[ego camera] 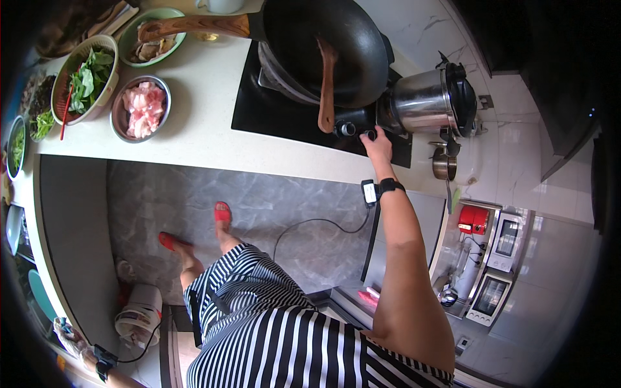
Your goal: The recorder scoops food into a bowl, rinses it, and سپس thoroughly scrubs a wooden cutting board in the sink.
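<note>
My right hand grips a black control knob at the front of the black gas cooktop. A second knob sits just left of it. On the cooktop rests a dark wok with a wooden handle, tilted in view, and a wooden spatula lies in it with its handle over the rim. My left hand is low at the left edge by the counter, in what looks like a clear plastic glove; a bluish thing shows at its fingers, too unclear to name.
A steel pressure cooker stands right of the wok, with a small steel pot nearby. Left on the counter are a bowl of raw meat, a basket of leafy greens and a green bowl of food. A cable hangs from my right wrist.
</note>
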Action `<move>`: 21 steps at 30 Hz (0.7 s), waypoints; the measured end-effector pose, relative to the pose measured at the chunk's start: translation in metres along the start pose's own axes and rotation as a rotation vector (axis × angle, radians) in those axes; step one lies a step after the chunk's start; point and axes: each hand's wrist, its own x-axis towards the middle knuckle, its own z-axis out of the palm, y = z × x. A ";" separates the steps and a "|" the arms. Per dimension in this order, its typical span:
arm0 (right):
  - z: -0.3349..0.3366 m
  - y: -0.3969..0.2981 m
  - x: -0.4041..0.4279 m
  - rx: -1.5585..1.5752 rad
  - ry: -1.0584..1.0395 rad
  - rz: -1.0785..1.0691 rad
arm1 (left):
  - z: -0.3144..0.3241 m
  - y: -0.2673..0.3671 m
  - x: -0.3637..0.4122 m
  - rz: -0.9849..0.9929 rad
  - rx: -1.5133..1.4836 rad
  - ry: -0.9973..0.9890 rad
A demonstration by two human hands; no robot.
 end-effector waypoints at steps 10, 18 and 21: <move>0.047 -0.083 -0.185 0.433 -0.414 -0.734 | -0.020 -0.009 -0.030 -0.008 -0.105 0.068; 0.026 -0.378 -0.462 0.731 -0.858 -1.470 | 0.000 0.008 -0.065 -0.249 -0.494 -0.251; -0.012 -0.475 -0.587 0.845 -1.052 -1.570 | -0.001 0.016 -0.051 -0.194 -0.560 -0.461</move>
